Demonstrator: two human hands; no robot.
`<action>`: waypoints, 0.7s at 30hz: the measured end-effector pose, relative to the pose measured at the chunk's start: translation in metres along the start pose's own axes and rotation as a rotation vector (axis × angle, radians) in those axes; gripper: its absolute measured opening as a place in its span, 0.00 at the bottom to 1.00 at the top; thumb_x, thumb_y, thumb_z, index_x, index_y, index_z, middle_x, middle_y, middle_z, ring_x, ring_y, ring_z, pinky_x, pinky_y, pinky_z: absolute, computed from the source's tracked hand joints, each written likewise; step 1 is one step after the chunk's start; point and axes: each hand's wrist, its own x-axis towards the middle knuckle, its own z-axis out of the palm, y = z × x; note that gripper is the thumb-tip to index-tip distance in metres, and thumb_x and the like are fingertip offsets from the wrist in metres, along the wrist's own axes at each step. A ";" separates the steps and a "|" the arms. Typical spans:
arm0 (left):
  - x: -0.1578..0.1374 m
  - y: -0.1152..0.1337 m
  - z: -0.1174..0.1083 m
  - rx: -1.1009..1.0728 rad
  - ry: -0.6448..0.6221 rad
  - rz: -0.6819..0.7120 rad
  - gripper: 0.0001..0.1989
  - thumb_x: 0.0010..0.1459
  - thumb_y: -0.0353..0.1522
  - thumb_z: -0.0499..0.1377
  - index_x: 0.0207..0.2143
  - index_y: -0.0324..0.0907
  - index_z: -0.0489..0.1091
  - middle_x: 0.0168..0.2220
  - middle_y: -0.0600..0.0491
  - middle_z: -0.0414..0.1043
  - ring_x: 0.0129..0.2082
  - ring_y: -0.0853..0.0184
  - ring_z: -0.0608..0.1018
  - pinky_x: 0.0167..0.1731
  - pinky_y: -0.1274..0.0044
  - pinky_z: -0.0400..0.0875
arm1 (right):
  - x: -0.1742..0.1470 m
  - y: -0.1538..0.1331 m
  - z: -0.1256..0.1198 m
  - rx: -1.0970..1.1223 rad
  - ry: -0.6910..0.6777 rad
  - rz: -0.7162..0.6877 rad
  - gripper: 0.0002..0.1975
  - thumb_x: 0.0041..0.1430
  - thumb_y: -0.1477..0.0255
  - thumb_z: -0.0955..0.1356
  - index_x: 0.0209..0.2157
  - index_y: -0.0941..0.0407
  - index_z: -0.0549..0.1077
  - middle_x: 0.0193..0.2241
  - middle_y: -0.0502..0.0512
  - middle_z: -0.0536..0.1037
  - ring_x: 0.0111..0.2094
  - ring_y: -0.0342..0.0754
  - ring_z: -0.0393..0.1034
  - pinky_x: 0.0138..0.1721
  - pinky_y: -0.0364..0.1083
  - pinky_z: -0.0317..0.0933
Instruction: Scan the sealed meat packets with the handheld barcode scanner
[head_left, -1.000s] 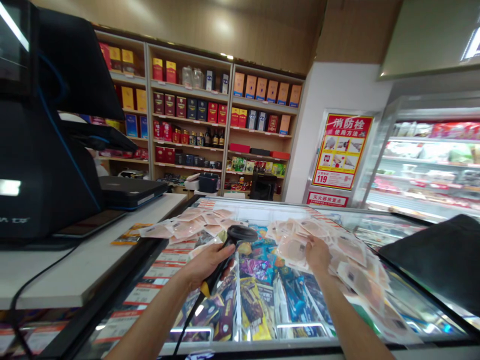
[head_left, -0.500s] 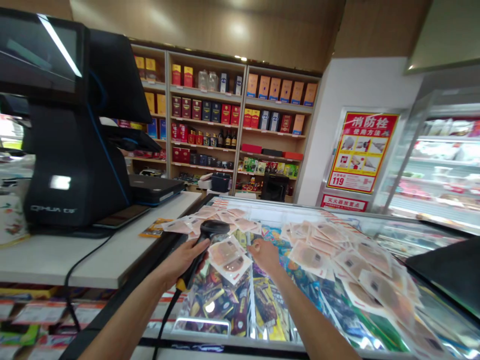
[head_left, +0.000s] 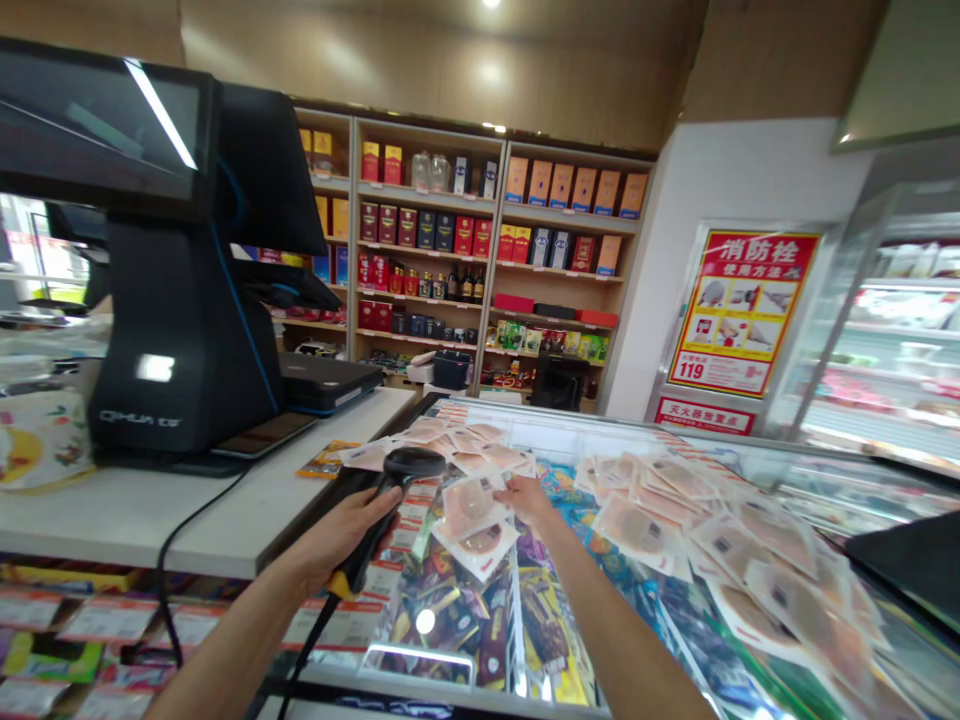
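My left hand [head_left: 358, 528] is wrapped round the handle of a black barcode scanner [head_left: 414, 462], whose cable hangs down. Close by on the right, my right hand [head_left: 529, 500] pinches the edge of a flat clear packet [head_left: 466, 506] with a round beige-pink disc inside. Under that packet lies a similar packet [head_left: 480, 545], partly covered. More such packets are spread over the glass freezer top: one pile [head_left: 450, 437] beyond my hands and a larger pile [head_left: 750, 560] to the right of my right arm.
Wrapped ice creams [head_left: 450, 625] show through the glass. On the left, a white counter [head_left: 300, 460] carries a black checkout terminal [head_left: 187, 330], a phone and a small orange packet [head_left: 328, 460]. Shelves of boxes [head_left: 427, 230] stand behind. A dark panel [head_left: 911, 540] juts in at right.
My right hand has taken hold of the upper packet's edge. The scanner has moved slightly left, away from the packets. The whole view has shifted a little.
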 end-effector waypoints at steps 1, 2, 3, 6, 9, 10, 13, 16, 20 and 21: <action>-0.001 0.002 0.004 -0.005 -0.017 -0.007 0.16 0.41 0.43 0.55 0.20 0.38 0.62 0.15 0.58 0.62 0.13 0.77 0.63 0.13 0.85 0.56 | 0.002 0.004 -0.005 0.089 0.031 0.007 0.08 0.37 0.67 0.63 0.18 0.58 0.66 0.14 0.48 0.67 0.20 0.41 0.62 0.20 0.39 0.53; -0.002 0.004 0.008 -0.011 -0.038 -0.012 0.16 0.41 0.43 0.55 0.21 0.38 0.62 0.15 0.58 0.62 0.14 0.77 0.63 0.13 0.85 0.56 | 0.003 0.008 -0.012 0.155 0.062 0.014 0.08 0.39 0.67 0.62 0.20 0.57 0.66 0.15 0.47 0.67 0.19 0.41 0.62 0.20 0.39 0.53; -0.002 0.006 0.013 -0.018 -0.060 -0.009 0.15 0.42 0.43 0.55 0.21 0.38 0.62 0.16 0.58 0.62 0.14 0.78 0.63 0.14 0.85 0.57 | 0.004 0.012 -0.020 0.194 0.088 0.021 0.10 0.41 0.66 0.60 0.22 0.57 0.66 0.15 0.47 0.67 0.19 0.40 0.61 0.20 0.39 0.53; -0.004 0.012 0.028 -0.061 -0.151 0.019 0.14 0.43 0.42 0.55 0.22 0.39 0.61 0.17 0.59 0.61 0.14 0.78 0.63 0.14 0.84 0.56 | 0.005 0.024 -0.044 0.253 0.159 0.046 0.12 0.42 0.65 0.58 0.26 0.57 0.65 0.17 0.48 0.68 0.20 0.41 0.61 0.19 0.39 0.53; -0.002 0.016 0.046 -0.097 -0.261 0.035 0.14 0.44 0.42 0.54 0.24 0.39 0.60 0.18 0.59 0.62 0.14 0.78 0.63 0.15 0.84 0.56 | 0.002 0.036 -0.064 0.322 0.234 0.057 0.11 0.39 0.66 0.59 0.25 0.57 0.64 0.16 0.47 0.67 0.20 0.41 0.61 0.20 0.39 0.53; 0.000 0.017 0.052 -0.098 -0.298 0.041 0.14 0.44 0.42 0.54 0.25 0.39 0.61 0.19 0.59 0.62 0.14 0.78 0.63 0.15 0.84 0.56 | 0.001 0.039 -0.069 0.337 0.257 0.056 0.10 0.39 0.66 0.60 0.24 0.57 0.63 0.16 0.47 0.66 0.20 0.41 0.60 0.20 0.38 0.53; 0.007 0.019 0.069 -0.082 -0.413 0.070 0.15 0.45 0.42 0.53 0.25 0.39 0.61 0.20 0.57 0.63 0.14 0.78 0.63 0.15 0.83 0.55 | -0.001 0.049 -0.079 0.353 0.309 0.041 0.10 0.38 0.65 0.60 0.22 0.57 0.62 0.14 0.45 0.64 0.19 0.40 0.59 0.20 0.38 0.52; 0.014 0.020 0.085 -0.090 -0.512 0.094 0.15 0.46 0.42 0.52 0.24 0.38 0.61 0.18 0.57 0.62 0.14 0.78 0.63 0.15 0.83 0.55 | -0.001 0.060 -0.085 0.353 0.347 0.023 0.11 0.37 0.64 0.60 0.22 0.57 0.63 0.13 0.45 0.63 0.18 0.40 0.58 0.20 0.39 0.51; 0.019 0.020 0.102 -0.114 -0.541 0.096 0.14 0.46 0.42 0.51 0.25 0.39 0.59 0.18 0.58 0.61 0.14 0.77 0.63 0.15 0.83 0.55 | 0.001 0.072 -0.092 0.294 0.409 -0.001 0.12 0.36 0.63 0.60 0.21 0.57 0.64 0.12 0.45 0.62 0.17 0.40 0.57 0.19 0.39 0.49; 0.020 0.021 0.105 -0.118 -0.540 0.093 0.14 0.47 0.42 0.51 0.25 0.39 0.59 0.19 0.58 0.61 0.14 0.77 0.64 0.15 0.83 0.55 | 0.000 0.074 -0.094 0.281 0.420 -0.007 0.11 0.37 0.64 0.61 0.20 0.58 0.64 0.12 0.45 0.62 0.17 0.40 0.56 0.18 0.39 0.48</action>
